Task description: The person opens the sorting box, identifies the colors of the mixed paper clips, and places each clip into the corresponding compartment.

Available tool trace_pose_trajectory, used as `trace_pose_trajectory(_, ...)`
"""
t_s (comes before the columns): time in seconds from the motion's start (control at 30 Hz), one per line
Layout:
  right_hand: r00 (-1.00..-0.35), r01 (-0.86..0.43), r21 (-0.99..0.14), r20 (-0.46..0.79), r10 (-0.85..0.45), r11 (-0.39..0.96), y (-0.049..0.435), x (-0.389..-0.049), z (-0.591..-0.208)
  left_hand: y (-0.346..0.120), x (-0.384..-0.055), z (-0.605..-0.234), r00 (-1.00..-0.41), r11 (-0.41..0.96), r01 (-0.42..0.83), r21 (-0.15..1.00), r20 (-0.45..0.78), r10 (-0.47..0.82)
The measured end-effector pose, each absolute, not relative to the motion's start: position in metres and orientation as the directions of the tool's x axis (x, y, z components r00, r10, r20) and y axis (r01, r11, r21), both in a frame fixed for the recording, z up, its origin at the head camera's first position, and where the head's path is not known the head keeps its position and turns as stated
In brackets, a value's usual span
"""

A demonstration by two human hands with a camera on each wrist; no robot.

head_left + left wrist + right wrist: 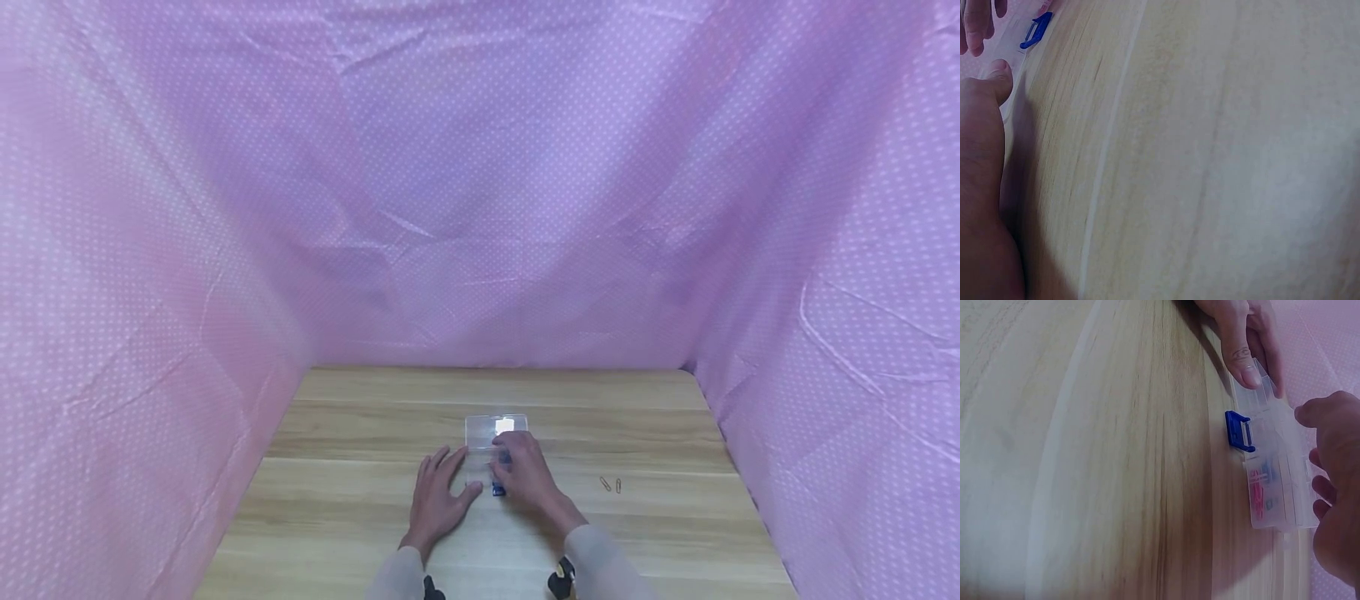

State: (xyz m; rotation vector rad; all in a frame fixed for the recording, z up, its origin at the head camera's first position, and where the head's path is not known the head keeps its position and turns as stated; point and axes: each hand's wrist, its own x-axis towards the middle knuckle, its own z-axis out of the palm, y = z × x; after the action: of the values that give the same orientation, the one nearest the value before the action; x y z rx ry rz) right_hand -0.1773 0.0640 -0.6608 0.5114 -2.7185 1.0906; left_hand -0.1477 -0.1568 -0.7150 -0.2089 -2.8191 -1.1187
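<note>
A clear plastic compartment box (478, 467) sits on the table, its see-through lid (480, 432) laid back on the far side. Its blue latch (1239, 431) juts from the front edge. My left hand (438, 502) rests at the box's left end with straight, spread fingers; the thumb touches the front corner. Over the right half of the box hovers my right hand (527, 471), fingers loosely bent, thumb apart from the index finger, nothing visible between them. Pink-red pieces (1257, 497) show through the box wall, beside bluish-green ones.
Two orange-brown paper clips (612, 484) lie on the wooden table (360, 433) to the right of the box. Pink dotted cloth (510, 208) hangs behind the table and along both sides.
</note>
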Motion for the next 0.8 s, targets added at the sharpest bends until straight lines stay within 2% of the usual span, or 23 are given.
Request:
trace_pose_trajectory(0.2, -0.910, -0.412, -0.600, 0.307, -0.278, 0.686, 0.069, -0.175, -0.658, -0.157, -0.149, -0.716, -0.985, 0.731, 0.165, 0.662, 0.145, 0.090)
trace_pose_trajectory(0.47, -0.935, -0.354, -0.611, 0.204, -0.291, 0.708, 0.079, -0.169, -0.651, -0.157, -0.150, -0.715, -0.986, 0.723, 0.164, 0.671, 0.143, 0.091)
trace_pose_trajectory(0.63, -0.943, -0.331, -0.612, 0.181, -0.281, 0.719, 0.088, -0.164, -0.647, -0.157, -0.150, -0.713, -0.987, 0.722, 0.156, 0.675, 0.135, 0.087)
trace_pose_trajectory(0.8, -0.935, -0.355, -0.577, 0.232, -0.269, 0.736, 0.097, -0.161, -0.649, -0.156, -0.151, -0.711, -0.989, 0.725, 0.144, 0.674, 0.118, 0.087)
